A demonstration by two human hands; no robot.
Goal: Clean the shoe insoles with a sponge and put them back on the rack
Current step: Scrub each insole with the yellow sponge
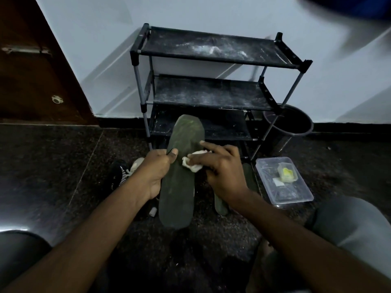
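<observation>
A long dark green insole [179,187] is held up in front of me, toe end pointing toward the rack. My left hand [155,170] grips its left edge, thumb on top. My right hand [222,168] presses a small white sponge [193,162] onto the insole's middle, fingers curled over it. A second dark insole [221,205] lies on the floor below my right wrist, mostly hidden. The black three-shelf shoe rack [211,92] stands against the wall just behind, its shelves dusty and bare.
A clear plastic container [283,180] with a yellow-white piece inside sits on the floor at right. A black bucket [287,125] stands beside the rack. A black shoe with white laces [121,174] lies at left. My knees frame the bottom corners. A brown door is far left.
</observation>
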